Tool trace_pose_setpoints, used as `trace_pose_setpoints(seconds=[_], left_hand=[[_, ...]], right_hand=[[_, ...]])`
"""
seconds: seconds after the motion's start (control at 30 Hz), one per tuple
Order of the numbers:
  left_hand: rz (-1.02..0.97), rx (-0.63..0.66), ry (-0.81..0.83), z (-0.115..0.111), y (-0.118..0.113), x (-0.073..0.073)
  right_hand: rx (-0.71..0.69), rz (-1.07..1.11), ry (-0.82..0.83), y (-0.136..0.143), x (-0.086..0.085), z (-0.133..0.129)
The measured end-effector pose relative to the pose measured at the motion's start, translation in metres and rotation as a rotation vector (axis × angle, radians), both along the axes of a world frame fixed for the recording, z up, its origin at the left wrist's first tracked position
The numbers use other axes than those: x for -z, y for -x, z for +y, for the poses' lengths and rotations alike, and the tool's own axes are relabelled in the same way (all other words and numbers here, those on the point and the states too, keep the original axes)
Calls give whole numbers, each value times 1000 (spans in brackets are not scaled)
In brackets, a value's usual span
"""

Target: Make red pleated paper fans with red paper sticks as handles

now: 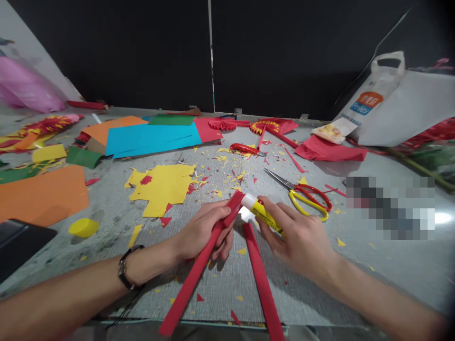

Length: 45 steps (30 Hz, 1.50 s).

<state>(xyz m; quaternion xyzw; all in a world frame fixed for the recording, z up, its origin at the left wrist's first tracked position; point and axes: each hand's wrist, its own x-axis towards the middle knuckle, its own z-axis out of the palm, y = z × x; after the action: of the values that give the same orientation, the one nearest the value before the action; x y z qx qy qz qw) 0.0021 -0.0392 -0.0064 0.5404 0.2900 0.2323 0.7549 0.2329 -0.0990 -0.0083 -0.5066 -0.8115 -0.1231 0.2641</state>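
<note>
My left hand (204, 227) is closed round the upper end of a long red paper strip (199, 272), where folded red layers show between thumb and fingers. The strip slants down toward the table's front edge. In my right hand (295, 232) is a yellow glue stick (265, 214), its white end touching or very near the folded red paper. A second red paper strip (259, 279) lies between my hands and runs past the front edge. Scissors (293, 187) with one red and one yellow handle lie open beyond my right hand.
Yellow paper with a cut edge (167, 187) lies left of centre, among paper scraps. A yellow cap (84, 228) stands at left. Blue paper (152, 139), red-handled scissors (245, 149) and pleated fans (265, 127) lie farther back. A white bag (401, 104) stands at right.
</note>
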Motion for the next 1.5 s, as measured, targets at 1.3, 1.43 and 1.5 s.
trace_pose_setpoints(seconds=[1.3, 1.43, 1.5], left_hand=[[-26, 14, 0, 3, -1, -1], [-23, -50, 44, -1, -1, -2], [7, -82, 63, -2, -1, -2]], right_hand=[[-25, -99, -102, 3, 2, -2], [-171, -98, -88, 12, -1, -10], [-218, -93, -75, 17, -3, -14]])
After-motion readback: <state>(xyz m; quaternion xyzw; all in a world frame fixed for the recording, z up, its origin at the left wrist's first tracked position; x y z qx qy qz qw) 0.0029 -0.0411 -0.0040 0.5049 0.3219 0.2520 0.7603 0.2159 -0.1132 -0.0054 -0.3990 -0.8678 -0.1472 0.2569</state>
